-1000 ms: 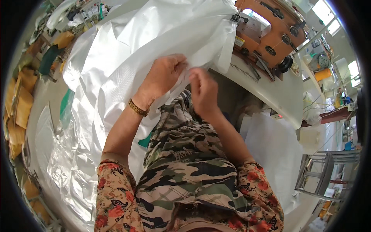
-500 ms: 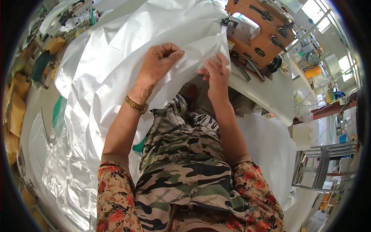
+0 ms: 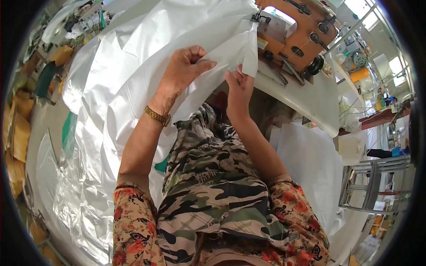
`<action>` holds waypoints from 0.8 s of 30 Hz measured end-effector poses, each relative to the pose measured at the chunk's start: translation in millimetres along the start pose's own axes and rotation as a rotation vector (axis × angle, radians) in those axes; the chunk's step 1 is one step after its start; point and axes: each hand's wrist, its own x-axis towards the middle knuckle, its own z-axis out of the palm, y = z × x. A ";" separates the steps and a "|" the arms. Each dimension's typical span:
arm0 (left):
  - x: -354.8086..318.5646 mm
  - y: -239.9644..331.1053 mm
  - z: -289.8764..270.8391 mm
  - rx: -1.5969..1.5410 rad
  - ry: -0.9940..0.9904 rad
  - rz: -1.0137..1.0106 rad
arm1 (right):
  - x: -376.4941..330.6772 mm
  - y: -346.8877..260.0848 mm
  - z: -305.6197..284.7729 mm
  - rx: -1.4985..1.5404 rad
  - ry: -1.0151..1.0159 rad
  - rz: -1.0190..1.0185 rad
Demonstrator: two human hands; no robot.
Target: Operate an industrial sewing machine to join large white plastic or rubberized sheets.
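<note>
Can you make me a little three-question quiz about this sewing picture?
1. True or false: both hands hold the white sheet.
2. Which wrist wears the gold watch? A) left B) right
3. What brown machine stands beyond the hands?

Key:
1. True: the left hand and the right hand both pinch the sheet's edge.
2. A
3. A sewing machine, on the white table.

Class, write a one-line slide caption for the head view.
Left hand and right hand grip a white woven sheet leading to an orange sewing machine.
</note>
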 end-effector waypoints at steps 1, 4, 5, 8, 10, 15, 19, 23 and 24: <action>0.1 0.1 0.0 0.029 -0.001 -0.002 | 3.7 1.1 1.2 -0.007 0.060 0.018; -1.3 -0.3 -2.1 0.071 -0.001 0.003 | 5.1 -13.0 -6.0 0.236 -0.187 0.141; -1.8 -0.4 -3.8 0.077 0.006 -0.013 | 2.5 -20.3 -7.3 0.238 -0.190 0.146; -4.5 -3.9 -4.7 0.197 0.032 0.032 | -22.5 -45.8 -19.4 0.200 -0.389 0.194; -7.4 -6.8 -3.0 0.239 -0.012 -0.012 | -34.1 -56.9 -21.5 0.064 -0.464 0.181; -15.1 -13.8 12.2 0.220 -0.010 0.055 | -41.3 -69.1 -16.1 0.007 -0.483 0.209; -18.6 -19.1 21.1 0.216 -0.028 -0.048 | -40.7 -71.9 -9.1 -0.258 -0.516 0.041; -15.3 -24.3 19.8 0.271 -0.040 0.056 | -37.2 -73.0 -9.8 -0.497 -0.557 -0.233; -14.6 -24.9 18.3 0.258 -0.104 0.066 | -35.9 -72.6 -10.2 -0.430 -0.559 -0.210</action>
